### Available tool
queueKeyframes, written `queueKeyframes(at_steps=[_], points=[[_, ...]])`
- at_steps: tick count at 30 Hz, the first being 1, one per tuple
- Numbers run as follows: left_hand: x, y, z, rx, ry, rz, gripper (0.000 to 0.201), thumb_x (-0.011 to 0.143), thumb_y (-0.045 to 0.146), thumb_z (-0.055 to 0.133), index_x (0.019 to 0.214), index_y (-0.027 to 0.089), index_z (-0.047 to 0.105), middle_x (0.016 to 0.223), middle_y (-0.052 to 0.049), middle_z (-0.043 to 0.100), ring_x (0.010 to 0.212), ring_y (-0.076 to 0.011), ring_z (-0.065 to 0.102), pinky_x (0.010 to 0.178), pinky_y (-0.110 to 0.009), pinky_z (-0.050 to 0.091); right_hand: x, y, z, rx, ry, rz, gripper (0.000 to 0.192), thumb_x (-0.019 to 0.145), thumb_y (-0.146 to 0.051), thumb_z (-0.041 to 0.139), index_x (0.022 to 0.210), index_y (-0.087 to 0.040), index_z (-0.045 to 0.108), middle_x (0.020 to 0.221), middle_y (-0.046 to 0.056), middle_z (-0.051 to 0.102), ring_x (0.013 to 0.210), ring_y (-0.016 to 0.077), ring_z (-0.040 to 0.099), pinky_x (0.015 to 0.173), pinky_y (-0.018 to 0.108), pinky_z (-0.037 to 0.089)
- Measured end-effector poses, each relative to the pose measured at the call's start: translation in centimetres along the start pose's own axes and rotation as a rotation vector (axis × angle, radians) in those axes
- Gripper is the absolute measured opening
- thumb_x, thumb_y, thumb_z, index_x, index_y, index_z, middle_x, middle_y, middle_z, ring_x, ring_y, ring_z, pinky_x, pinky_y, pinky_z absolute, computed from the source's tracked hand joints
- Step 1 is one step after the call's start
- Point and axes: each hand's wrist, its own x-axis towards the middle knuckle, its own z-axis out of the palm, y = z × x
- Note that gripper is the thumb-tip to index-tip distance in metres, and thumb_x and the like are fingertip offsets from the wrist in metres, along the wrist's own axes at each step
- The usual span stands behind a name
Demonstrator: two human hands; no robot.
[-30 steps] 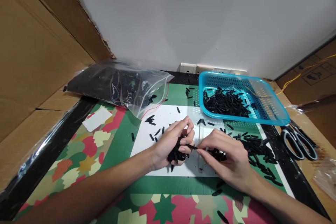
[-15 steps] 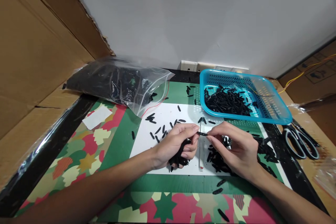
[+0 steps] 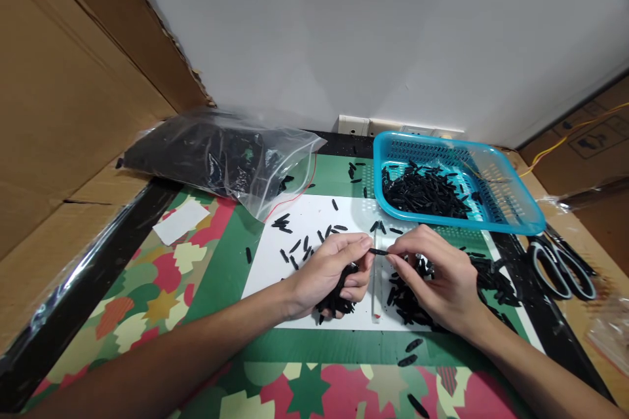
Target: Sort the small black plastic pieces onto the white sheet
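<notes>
A loose black piece (image 3: 418, 405) lies on the patterned mat (image 3: 147, 301) at six o'clock; above it the left hand (image 3: 327, 272) curls shut around a bundle of black pieces (image 3: 339, 291), thumb and forefinger pinching one end of a single black piece (image 3: 378, 251); the right hand (image 3: 437, 275) pinches the other end, remaining fingers bent over a heap of black pieces (image 3: 484, 275) on the white sheet (image 3: 314, 216); scissors (image 3: 560, 262) lie at three o'clock; further off, a blue basket (image 3: 511, 203) at one o'clock holds more pieces; a clear plastic bag (image 3: 221, 154) of them lies at eleven o'clock, beside cardboard (image 3: 63, 91).
</notes>
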Motion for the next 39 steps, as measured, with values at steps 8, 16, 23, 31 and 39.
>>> queueKeyframes(at_steps=[8,16,23,31,39], points=[[0.1,-0.2,-0.1,-0.004,-0.003,0.005,0.037,0.102,0.050,0.053,0.082,0.018,0.051,0.055,0.007,0.039,0.044,-0.0058,0.036,0.041,-0.013,0.026,0.1,0.1,-0.3,-0.078,0.006,-0.075,0.020,0.092,-0.004,0.064,0.103,-0.021,0.065,0.086,0.005,0.071,0.079,0.0203,0.063,0.071,0.036,0.051],[-0.2,0.0,0.0,0.034,0.003,-0.023,0.040,0.102,0.057,0.045,0.087,0.020,0.053,0.058,0.005,0.042,0.045,-0.0085,0.035,0.036,-0.014,0.026,1.4,2.0,-3.8,-0.620,0.371,-0.011,0.022,0.088,-0.010,0.075,0.104,-0.024,0.071,0.103,0.010,0.073,0.098,0.0301,0.064,0.090,0.050,0.046],[0.3,-1.1,0.6,0.030,0.017,0.053,0.035,0.105,0.052,0.044,0.093,0.020,0.050,0.059,0.007,0.044,0.047,-0.0061,0.039,0.045,-0.016,0.031,0.2,-0.6,0.2,-0.253,-0.019,-0.165,0.025,0.090,-0.007,0.070,0.110,-0.023,0.067,0.107,0.009,0.071,0.096,0.0248,0.061,0.083,0.042,0.051],[0.0,-1.6,1.0,0.133,0.075,0.098,0.045,0.101,0.066,0.042,0.102,0.022,0.050,0.068,0.007,0.042,0.051,-0.0070,0.043,0.047,-0.019,0.037,-0.3,-1.9,1.4,-0.082,-0.238,-0.067,0.019,0.097,-0.011,0.065,0.113,-0.021,0.071,0.119,0.011,0.066,0.107,0.0250,0.055,0.089,0.041,0.049],[-0.2,-1.8,0.9,0.228,0.093,0.106,0.054,0.099,0.071,0.039,0.108,0.020,0.051,0.069,0.006,0.046,0.053,-0.0087,0.047,0.049,-0.021,0.041,-0.1,-2.1,1.5,-0.183,-0.324,-0.069,0.011,0.102,-0.013,0.056,0.104,-0.018,0.066,0.117,0.011,0.068,0.099,0.0240,0.052,0.084,0.038,0.049]])
